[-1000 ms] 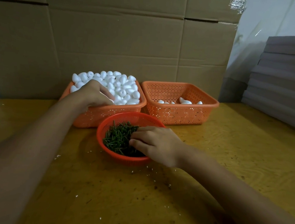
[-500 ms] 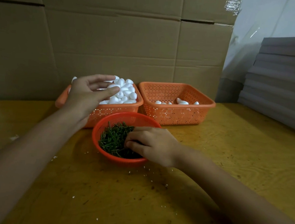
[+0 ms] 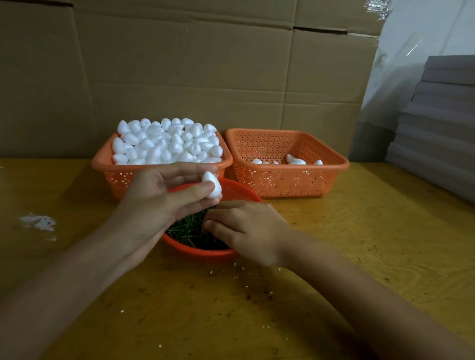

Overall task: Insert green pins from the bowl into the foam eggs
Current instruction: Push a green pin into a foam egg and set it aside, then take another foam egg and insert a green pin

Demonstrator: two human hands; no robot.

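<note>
My left hand (image 3: 160, 196) pinches one white foam egg (image 3: 212, 184) between thumb and fingers, just above the round orange bowl (image 3: 204, 253). The bowl holds a heap of green pins (image 3: 187, 231). My right hand (image 3: 247, 229) reaches into the bowl from the right, its fingers curled down among the pins; whether it grips a pin is hidden. Behind the bowl, the left orange basket (image 3: 108, 165) is piled high with several white foam eggs (image 3: 167, 142).
A second orange basket (image 3: 285, 181) at the back right holds several foam eggs on its floor. Cardboard sheets (image 3: 183, 60) stand as a wall behind the baskets. Grey boards (image 3: 459, 121) are stacked at the right. White crumbs lie scattered over the yellow wooden table (image 3: 368, 248).
My left hand has left the full basket with one foam egg and come down over the bowl. My right hand has stayed among the pins.
</note>
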